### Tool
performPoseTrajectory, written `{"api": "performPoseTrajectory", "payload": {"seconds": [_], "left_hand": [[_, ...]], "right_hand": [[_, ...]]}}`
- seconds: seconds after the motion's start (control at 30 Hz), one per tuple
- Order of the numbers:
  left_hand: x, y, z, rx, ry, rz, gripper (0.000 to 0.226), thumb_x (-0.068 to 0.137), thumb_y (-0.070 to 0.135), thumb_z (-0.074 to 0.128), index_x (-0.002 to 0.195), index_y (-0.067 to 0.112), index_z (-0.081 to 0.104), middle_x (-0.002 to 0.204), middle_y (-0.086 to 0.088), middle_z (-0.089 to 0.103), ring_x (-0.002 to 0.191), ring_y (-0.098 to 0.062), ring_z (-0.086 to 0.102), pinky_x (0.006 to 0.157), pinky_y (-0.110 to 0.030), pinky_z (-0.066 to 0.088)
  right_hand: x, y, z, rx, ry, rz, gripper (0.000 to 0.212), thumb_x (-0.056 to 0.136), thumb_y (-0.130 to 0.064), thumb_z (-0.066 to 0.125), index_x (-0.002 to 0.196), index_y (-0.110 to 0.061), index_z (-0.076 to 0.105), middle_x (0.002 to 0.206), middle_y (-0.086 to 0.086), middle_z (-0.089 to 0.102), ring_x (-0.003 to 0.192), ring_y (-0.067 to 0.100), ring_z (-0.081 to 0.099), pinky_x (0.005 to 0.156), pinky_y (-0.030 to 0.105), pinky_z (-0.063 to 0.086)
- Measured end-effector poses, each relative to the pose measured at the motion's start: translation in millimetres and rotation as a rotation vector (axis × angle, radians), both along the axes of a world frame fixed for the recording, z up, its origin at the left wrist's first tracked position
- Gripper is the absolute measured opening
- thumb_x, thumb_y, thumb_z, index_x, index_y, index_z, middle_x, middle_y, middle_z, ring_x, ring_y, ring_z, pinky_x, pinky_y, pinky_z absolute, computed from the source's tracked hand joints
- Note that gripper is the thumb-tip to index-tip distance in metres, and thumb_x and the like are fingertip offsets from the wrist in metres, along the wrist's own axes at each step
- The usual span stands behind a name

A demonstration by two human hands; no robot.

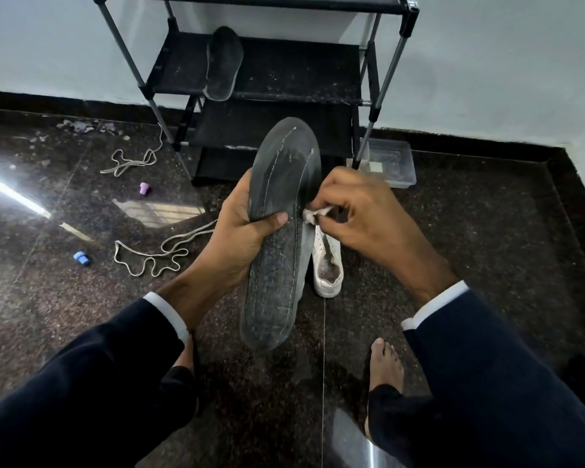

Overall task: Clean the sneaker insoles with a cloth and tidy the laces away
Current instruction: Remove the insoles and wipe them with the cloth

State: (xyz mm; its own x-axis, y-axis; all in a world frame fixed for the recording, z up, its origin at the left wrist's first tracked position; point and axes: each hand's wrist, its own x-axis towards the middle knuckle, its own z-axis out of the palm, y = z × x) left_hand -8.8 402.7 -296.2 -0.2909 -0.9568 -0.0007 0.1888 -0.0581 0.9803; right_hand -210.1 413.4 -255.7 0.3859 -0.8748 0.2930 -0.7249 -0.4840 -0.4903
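Left hand (247, 228) grips the dark grey insole (281, 238) about mid-length, fingers behind, thumb pressed across the stitched face. Insole is held upright over the floor (470, 231), toe end up. Right hand (358, 217) has fingers curled, pinching a small bunched white cloth (313, 214) against the insole's right edge just below the thumb.

A second insole (223, 64) lies on the middle tier of the black shoe rack (284, 72), its tip overhanging the front rail. White sneaker (328, 265) stands on the floor directly behind the held insole, partly hidden by it. Two loose laces on the floor to the left: near lace (156, 255), far lace (132, 162) by the rack leg. Clear plastic tub (390, 163) sits at the rack's right foot.

Risks, judged from this state:
- The cloth is a small wad working one edge only; grey streaks cover the whole face, so strokes may miss the toe and heel.
- Single mid-length grip leaves both ends unsupported; firm wiping could flex or twist the insole out of the hand, dropping it onto the gritty floor.
- Overhanging rack insole could slide off if the rack is knocked.
- Laces lie near the bare feet; they could be stepped on or dragged through the debris before being put away.
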Motion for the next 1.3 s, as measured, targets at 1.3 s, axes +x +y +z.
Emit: {"api": "performPoseTrajectory", "payload": {"seconds": [1.3], "left_hand": [[5,-5,-2,0.017,-0.012,0.091,0.054,0.086,-0.018,0.058,0.134,0.006,0.05,0.11,-0.004,0.069,0.105,-0.02,0.066,0.088,-0.036,0.055]], "right_hand": [[4,5,2,0.253,-0.1,0.092,0.018,0.08,-0.004,0.08,0.095,-0.014,0.081,0.091,-0.005,0.069,0.084,0.006,0.066,0.075,0.02,0.053]]}}
